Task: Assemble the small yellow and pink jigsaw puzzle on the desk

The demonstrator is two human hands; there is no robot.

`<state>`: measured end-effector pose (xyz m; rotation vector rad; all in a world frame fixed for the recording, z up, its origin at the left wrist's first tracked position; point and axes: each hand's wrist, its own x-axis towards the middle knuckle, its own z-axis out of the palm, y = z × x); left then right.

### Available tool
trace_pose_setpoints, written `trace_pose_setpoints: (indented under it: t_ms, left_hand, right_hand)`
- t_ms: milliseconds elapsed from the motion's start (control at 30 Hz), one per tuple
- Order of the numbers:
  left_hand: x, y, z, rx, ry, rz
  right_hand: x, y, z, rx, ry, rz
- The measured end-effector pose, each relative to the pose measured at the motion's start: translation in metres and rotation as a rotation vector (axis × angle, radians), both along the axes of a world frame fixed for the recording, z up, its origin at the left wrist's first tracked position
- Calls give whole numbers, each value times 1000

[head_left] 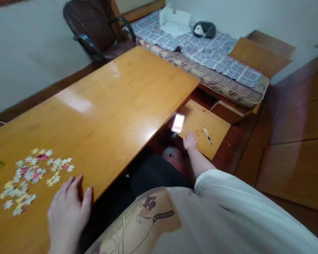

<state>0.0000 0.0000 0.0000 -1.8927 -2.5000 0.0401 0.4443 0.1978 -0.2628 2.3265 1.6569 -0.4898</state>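
My left hand [69, 210] lies flat on the near edge of the wooden table [108, 102], fingers together and stretched out, holding nothing. Several loose puzzle pieces [31, 178] are scattered just left of it on the tabletop. My right hand [190, 141] reaches far down past the table's right side to a yellow board [204, 128] on the floor, fingers spread and resting on its near edge. A pen [208, 135] lies on that board to the right of the hand, and a small blurred white card [178, 123] sits at the board's left edge.
A dark chair [95, 28] stands at the table's far end. A low mattress [201, 60] with a patterned sheet, white cloths and a dark round object lies behind. Wooden boards lean at the right. The floor is dark red wood.
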Motion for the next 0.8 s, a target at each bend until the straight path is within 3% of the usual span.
trace_pose_setpoints:
  t_ms: [800]
  left_hand:
    - [1, 0, 3, 0, 3, 5]
  right_hand:
    - [-1, 1, 8, -30, 33, -23]
